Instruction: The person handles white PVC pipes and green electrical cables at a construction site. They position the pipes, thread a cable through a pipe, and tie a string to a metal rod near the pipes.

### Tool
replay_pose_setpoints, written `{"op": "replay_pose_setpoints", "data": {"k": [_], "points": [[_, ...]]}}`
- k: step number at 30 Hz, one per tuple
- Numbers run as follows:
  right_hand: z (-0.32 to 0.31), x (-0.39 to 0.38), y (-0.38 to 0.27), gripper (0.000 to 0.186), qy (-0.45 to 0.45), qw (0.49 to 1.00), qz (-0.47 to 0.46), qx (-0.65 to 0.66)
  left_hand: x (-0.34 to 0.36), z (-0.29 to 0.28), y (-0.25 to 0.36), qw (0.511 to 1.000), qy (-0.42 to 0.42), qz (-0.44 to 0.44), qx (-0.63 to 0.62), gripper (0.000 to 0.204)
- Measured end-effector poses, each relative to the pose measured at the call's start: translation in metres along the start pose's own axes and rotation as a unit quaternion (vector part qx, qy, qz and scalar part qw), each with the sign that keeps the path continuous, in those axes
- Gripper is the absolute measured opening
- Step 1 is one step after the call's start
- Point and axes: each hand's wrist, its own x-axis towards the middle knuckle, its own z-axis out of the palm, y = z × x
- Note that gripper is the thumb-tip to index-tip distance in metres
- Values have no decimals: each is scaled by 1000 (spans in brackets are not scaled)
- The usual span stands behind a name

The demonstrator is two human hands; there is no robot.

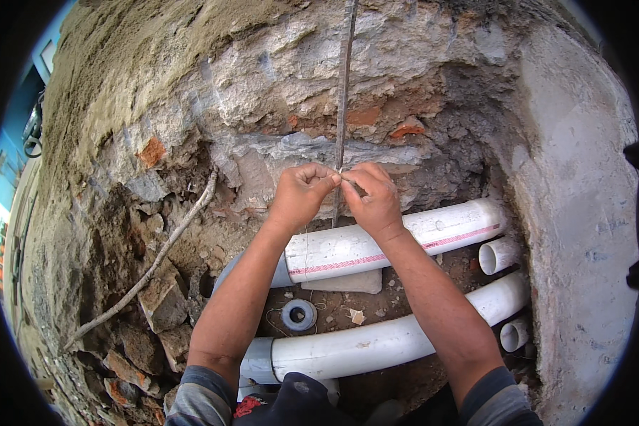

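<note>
A ribbed steel bar (344,92) stands upright against the broken earth face. My left hand (299,193) and my right hand (373,199) meet at it, both with fingertips pinched on a thin pale string (339,171) at the bar. From there a strand of the string hangs past my left wrist toward the pipes. A grey ring-shaped spool (299,315) lies on the soil between my forearms, with loose thread beside it. Just under my hands runs a white pipe with a red printed stripe (341,250).
A second white pipe (362,351) curves nearer me, beside two open pipe ends (498,255) at the right. A smooth concrete wall (582,213) bounds the right side. At left lie a crooked stick (167,248) and broken bricks and stones (165,298).
</note>
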Motion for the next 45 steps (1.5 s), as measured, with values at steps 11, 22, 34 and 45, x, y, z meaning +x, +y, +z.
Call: {"op": "replay_pose_setpoints", "data": {"k": [11, 22, 34, 45], "points": [[-31, 12, 0, 13, -104, 924, 188, 315, -7, 3, 5, 1000, -4, 0, 28, 15], [-33, 21, 13, 16, -203, 962, 182, 24, -4, 3, 0, 990, 9, 47, 133, 17], [-37, 45, 58, 19, -193, 963, 182, -52, 8, -21, -3, 944, 9, 108, 311, 18], [-34, 31, 1, 11, -184, 979, -85, -34, 8, 2, 0, 997, -43, -18, -54, 18]]}}
